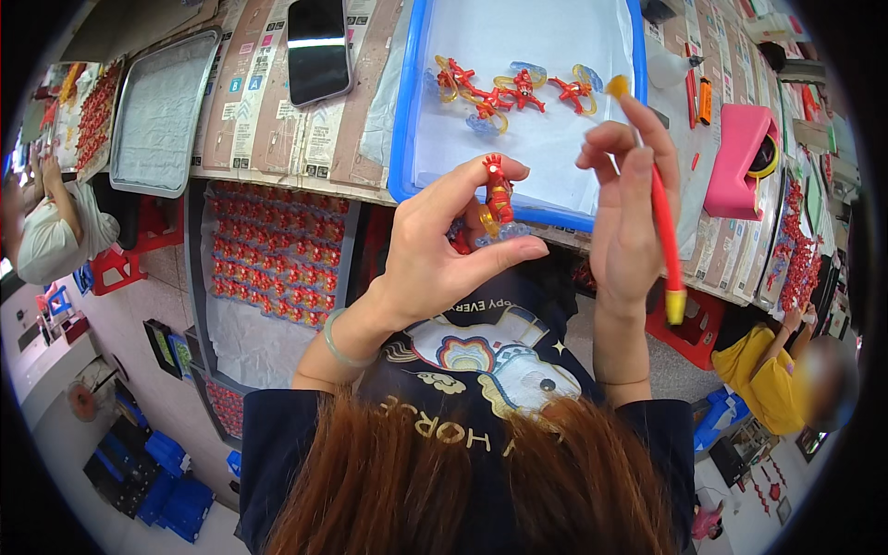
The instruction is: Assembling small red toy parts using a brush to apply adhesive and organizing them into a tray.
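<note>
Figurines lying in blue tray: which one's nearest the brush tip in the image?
The rightmost red figurine, just left of the tip of the brush in the right hand; the others lie farther left.

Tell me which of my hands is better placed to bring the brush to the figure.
Probably your right. The right hand already has the brush in its fingers, while the left hand is occupied holding the figure between thumb and fingers. Brush and figure are apart.
</note>
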Available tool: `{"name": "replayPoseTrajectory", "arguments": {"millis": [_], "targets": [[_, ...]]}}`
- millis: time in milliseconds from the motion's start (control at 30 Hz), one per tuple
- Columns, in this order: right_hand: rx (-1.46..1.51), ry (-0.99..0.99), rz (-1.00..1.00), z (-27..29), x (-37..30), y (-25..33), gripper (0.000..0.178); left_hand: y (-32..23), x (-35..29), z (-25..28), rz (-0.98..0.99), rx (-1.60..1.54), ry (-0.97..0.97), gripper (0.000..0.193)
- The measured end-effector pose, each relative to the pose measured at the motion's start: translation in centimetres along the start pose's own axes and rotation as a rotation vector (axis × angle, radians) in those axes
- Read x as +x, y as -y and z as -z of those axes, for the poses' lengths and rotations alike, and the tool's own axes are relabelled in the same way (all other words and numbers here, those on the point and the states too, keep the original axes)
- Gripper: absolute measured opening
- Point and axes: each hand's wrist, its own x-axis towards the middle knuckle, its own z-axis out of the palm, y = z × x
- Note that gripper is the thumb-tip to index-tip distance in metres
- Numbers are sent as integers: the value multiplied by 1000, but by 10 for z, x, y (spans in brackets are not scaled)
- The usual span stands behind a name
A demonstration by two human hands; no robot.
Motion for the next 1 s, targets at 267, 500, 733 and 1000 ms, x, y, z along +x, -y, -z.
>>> {"name": "replayPoseTrajectory", "arguments": {"millis": [267,500,733,1000], "targets": [[63,221,-41,1,-13,18,12,2,-3,-3,-56,13,2,51],[-389,187,130,-10,-3,21,8,1,-5,0,-41,70,0,55],[-577,80,104,-9,-2,9,12,2,-2,-4,-77,283,-1,60],[-389,13,132,-4,12,-1,10,6,-3,-2,51,32,-9,70]]}}
